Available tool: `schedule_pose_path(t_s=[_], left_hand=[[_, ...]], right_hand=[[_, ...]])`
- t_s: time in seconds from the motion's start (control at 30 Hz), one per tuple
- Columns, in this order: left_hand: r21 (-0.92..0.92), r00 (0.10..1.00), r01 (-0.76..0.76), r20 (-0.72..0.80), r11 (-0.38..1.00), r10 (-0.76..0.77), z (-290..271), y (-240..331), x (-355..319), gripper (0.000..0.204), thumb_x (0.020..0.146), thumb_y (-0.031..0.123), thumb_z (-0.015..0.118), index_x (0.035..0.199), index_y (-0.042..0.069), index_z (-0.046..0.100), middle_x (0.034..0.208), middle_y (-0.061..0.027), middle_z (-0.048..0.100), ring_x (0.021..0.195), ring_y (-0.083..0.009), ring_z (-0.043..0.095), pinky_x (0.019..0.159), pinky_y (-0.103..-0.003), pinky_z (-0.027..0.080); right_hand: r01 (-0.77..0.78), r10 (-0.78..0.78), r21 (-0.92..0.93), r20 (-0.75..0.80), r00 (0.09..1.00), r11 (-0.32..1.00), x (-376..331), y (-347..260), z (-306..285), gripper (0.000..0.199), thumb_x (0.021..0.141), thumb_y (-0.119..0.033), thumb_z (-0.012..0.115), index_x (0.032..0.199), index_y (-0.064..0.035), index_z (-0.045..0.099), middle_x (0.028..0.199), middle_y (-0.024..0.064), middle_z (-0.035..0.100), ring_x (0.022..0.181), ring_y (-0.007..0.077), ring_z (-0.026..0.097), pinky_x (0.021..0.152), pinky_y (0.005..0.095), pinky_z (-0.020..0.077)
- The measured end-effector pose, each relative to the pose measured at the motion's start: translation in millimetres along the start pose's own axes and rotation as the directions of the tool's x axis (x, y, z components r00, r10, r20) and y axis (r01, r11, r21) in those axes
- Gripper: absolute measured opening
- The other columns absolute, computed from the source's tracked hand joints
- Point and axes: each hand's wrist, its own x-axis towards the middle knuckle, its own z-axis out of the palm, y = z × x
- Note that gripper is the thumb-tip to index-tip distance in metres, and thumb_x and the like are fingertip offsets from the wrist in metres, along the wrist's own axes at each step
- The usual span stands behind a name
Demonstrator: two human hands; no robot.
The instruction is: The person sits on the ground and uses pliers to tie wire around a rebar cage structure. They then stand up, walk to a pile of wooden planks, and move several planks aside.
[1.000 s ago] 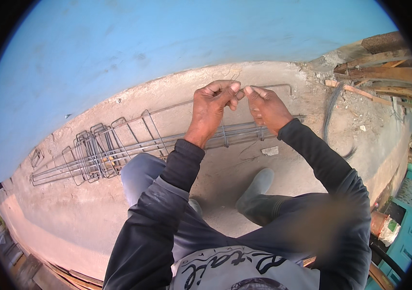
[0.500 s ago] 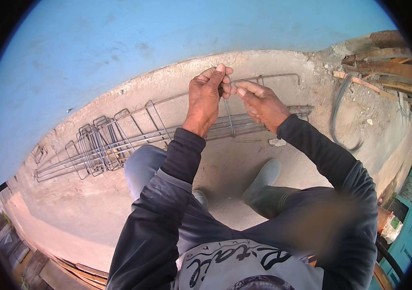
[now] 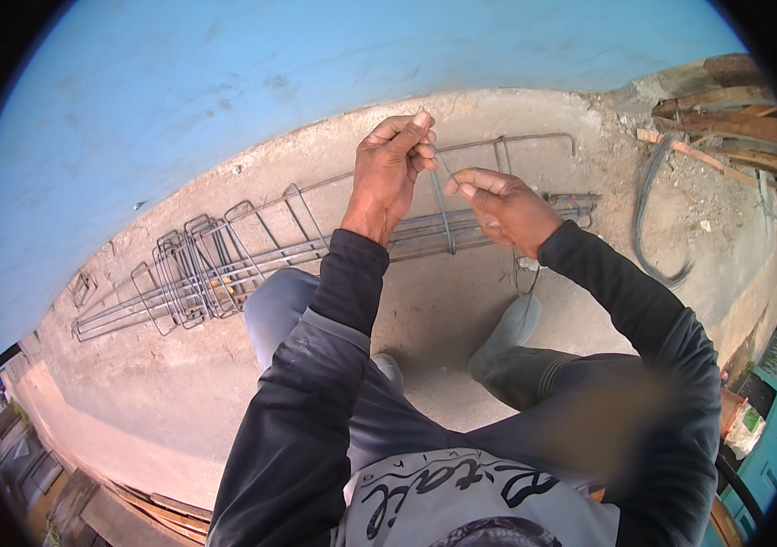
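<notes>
My left hand [image 3: 386, 173] is closed, thumb against fingers, in a pinch on a thin tie wire [image 3: 444, 164]. My right hand [image 3: 509, 210], lower and to the right, pinches the same wire between thumb and forefinger. The wire spans the short gap between them, and a fine loose strand hangs below the right hand towards my boot. Beyond and below both hands lies a steel rebar cage [image 3: 288, 253] of long bars. Several bent square stirrups [image 3: 195, 264] are bunched towards its left end. One long hooked bar [image 3: 534, 139] runs along its far side.
A bundle of thin wire [image 3: 641, 219] lies curved on the ground at right, near wooden planks [image 3: 725, 128]. A blue wall [image 3: 315, 55] rises along the far side. My boots [image 3: 507, 337] stand close to the cage. Timber [image 3: 151, 520] sits at lower left.
My right hand has moved down and slightly right, away from the left, so more wire shows between them. A hanging strand now shows below the right hand. The view has shifted slightly.
</notes>
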Motion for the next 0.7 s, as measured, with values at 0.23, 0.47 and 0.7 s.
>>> schedule_pose_path(t_s=[0.23, 0.47, 0.7], left_hand=[[0.190, 0.995, 0.009, -0.095, 0.982, 0.009, -11, -13, 16, 0.017, 0.093, 0.019, 0.069, 0.093, 0.002, 0.066, 0.080, -0.0056, 0.064, 0.071, -0.0114, 0.060, 0.063, -0.023, 0.052], [0.669, 0.990, 0.015, -0.116, 0.743, 0.085, -49, -63, 69, 0.039, 0.093, 0.036, 0.065, 0.098, -0.002, 0.070, 0.091, -0.0117, 0.070, 0.080, -0.0180, 0.064, 0.074, -0.034, 0.052], [0.985, 0.991, 0.124, -0.116, 0.120, -0.072, -136, -114, 150, 0.045, 0.090, 0.039, 0.067, 0.094, -0.006, 0.072, 0.090, -0.0180, 0.071, 0.081, -0.0243, 0.065, 0.082, -0.036, 0.049]], right_hand=[[0.026, -0.031, -0.043, -0.121, 0.992, 0.999, 35, 25, 4, 0.025, 0.100, -0.022, 0.047, 0.113, -0.0060, 0.062, 0.069, 0.0005, 0.051, 0.052, 0.0092, 0.044, 0.048, 0.0278, 0.0369], [0.103, 0.036, 0.250, -0.498, 0.866, 0.963, 85, 117, -7, 0.018, 0.099, -0.017, 0.050, 0.108, -0.0081, 0.062, 0.061, -0.0009, 0.043, 0.044, 0.0098, 0.036, 0.040, 0.0289, 0.0328], [-0.081, 0.259, 0.330, -0.543, 0.799, 0.941, 167, 213, -14, 0.015, 0.098, -0.012, 0.052, 0.105, -0.0062, 0.064, 0.061, 0.0021, 0.048, 0.043, 0.0138, 0.041, 0.037, 0.0307, 0.0346]])
